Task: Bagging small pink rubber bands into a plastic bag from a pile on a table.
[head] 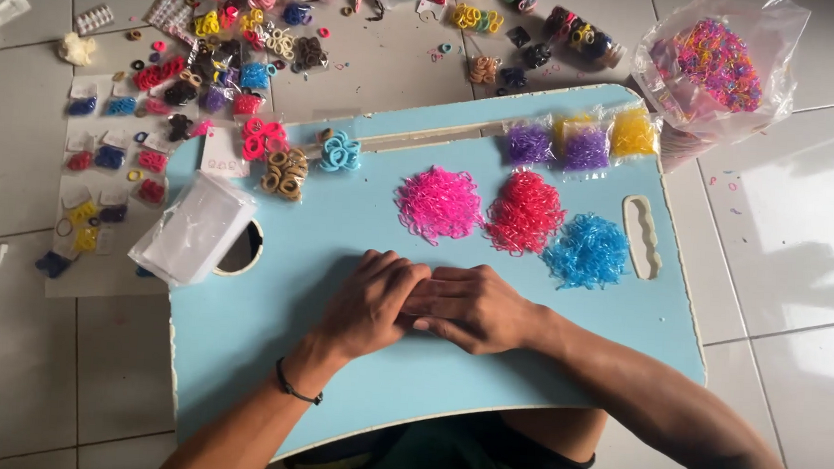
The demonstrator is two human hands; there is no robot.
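Keep working mid light-blue worktop [241,320], near its front edge, so nothing rolls onto the floor tiles. Your left hand [368,303] and right hand [475,309] sit pressed together, fingertips meeting; can't tell what they pinch. Pink [438,203], red [525,212] and blue [586,250] band piles lie just behind them, so draw singly.

Both hands meet at mid-front of the blue tray [240,339], resting on it. Left hand [373,301] lies palm down, fingers bent fwd, tips over the right hand's fingers. Right hand [475,307] lies on its side, fingers curled in twd the left, tips hidden. Forearms come in from the tray's near edge, angled inward, bare. Thin black band on left wrist.
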